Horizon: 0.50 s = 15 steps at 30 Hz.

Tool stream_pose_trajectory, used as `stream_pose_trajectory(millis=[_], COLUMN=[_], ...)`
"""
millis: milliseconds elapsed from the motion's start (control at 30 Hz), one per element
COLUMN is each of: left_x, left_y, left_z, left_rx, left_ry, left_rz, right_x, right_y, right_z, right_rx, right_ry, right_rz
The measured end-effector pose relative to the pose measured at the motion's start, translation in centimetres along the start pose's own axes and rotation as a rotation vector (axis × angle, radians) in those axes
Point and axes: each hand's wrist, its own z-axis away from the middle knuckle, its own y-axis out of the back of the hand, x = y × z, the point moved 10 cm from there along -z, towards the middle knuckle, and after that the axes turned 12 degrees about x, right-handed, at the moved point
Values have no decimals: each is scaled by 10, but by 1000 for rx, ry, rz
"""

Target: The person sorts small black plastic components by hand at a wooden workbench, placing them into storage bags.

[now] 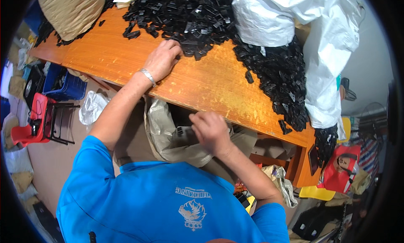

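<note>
My left hand (165, 58) rests on the wooden table, its fingers curled down at the near edge of a large heap of small black plastic pieces (181, 15). Whatever lies under those fingertips is hidden. Just off the table's front edge, my right hand (211, 132) hangs over an open beige sack (162, 131), blurred by motion with its fingers bent. A small black piece (180, 130) shows at the sack's mouth, a short way left of that hand. The sack sits at my lap, and its inside is dark.
A second black heap spreads along the table (202, 85) to the right, under white sacks (263, 22). At the far left lies a brown sack (71, 11). A red chair (35, 121) and blue crate (65, 83) stand left; a red bag (341, 167) is at right.
</note>
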Motion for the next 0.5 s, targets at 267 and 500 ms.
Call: stream_pose_trajectory(millis=[267, 500], left_x=[-4, 1], left_y=[-1, 0], left_z=[-5, -4], left_rx=[-130, -197], left_ry=[17, 83], left_rz=[-48, -131], right_x=[173, 235], right_y=[91, 69], right_z=[-36, -36], right_rx=[228, -4], right_ry=[-428, -819], right_rz=[354, 412])
